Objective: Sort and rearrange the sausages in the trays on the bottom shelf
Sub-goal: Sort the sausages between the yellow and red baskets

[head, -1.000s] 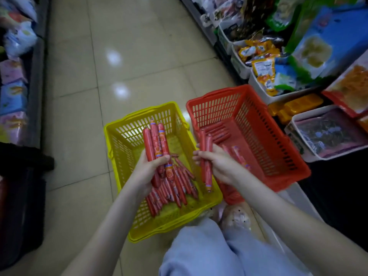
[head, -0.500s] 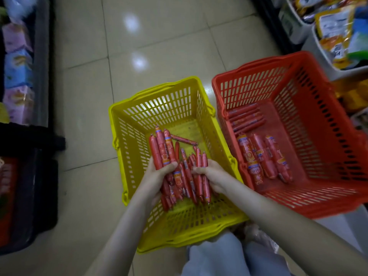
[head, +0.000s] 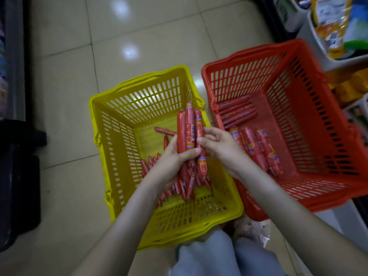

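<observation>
Three long red plastic-wrapped sausages (head: 190, 132) stand upright over the yellow slatted plastic basket (head: 99, 120). My left hand (head: 171, 166) is wrapped round them and my right hand (head: 217, 148) pinches the outermost, squaring the bundle, I judge, for the red plastic basket (head: 298, 56) alongside.

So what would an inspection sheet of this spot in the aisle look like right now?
Surface: tiled floor, two baskets side by side on it.
Job's things: sausage bundle held over yellow basket, loose sausages below it; more sausages lying in red basket.
Clutter: pale plastic bag near the knees.
Grippers: left hand grips the bundle; right hand pinches its right side.
Cables: nothing seen.
Surroundings: shelf tubs of packets at right.
</observation>
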The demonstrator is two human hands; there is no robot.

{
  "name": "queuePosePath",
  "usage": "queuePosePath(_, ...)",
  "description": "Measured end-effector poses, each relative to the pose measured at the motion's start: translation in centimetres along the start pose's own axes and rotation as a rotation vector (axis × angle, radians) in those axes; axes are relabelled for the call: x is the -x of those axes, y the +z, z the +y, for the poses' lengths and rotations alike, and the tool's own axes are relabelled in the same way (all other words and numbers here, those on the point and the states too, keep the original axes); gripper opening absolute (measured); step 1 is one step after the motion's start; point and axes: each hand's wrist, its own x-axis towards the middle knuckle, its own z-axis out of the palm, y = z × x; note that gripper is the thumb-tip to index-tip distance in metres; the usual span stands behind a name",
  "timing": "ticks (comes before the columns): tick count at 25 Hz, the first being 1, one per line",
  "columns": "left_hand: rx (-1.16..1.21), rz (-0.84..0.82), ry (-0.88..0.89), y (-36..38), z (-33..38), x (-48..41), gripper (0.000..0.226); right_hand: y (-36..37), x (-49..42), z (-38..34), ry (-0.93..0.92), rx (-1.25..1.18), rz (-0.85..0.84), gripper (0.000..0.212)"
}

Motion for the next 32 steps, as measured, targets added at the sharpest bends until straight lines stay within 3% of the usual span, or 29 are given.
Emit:
queuePosePath(3,-0.042,-0.021,0.002,2.1,0.7,-1.3,0.05,-1.8,0.7,-1.9,-0.04,-0.035,0.032,0.024)
queuePosePath(7,-0.028,-0.002,0.005,4.1,1.1,-2.6,0.026,-4.0,1.1,-3.1,-0.091,-0.171,0.11,0.023)
queuePosePath(14,-0.035,0.131,0.042,4.3,1.0,-4.9,0.029,-9.6,-3.6,-2.2,-0.073,-0.398,0.425,0.015)
queuePosePath(17,-0.042,0.139,0.062,4.7,0.8,-5.6,0.029,-10.7,-6.3,-1.4,-0.018,-0.43,0.412,0.036)
queuePosePath(20,-0.071,0.106,0.069,5.3,0.5,-5.8,0.025,-10.3,-5.4,-1.5,-0.014,-0.271,0.35,0.052)
queuePosePath(25,-0.202,-0.008,0.086,6.6,-0.4,-5.6,0.031,-7.4,-1.6,-2.3,-0.089,-0.106,0.11,0.033)
queuePosePath(29,-0.268,-0.101,0.086,7.0,-1.4,-5.2,0.039,-6.9,-0.4,-2.4,-0.104,-0.006,0.108,0.022)
queuePosePath(32,-0.194,-0.112,0.068,6.8,-1.4,-5.2,0.032,-7.6,-0.2,-2.7,-0.088,-0.028,0.125,0.023)
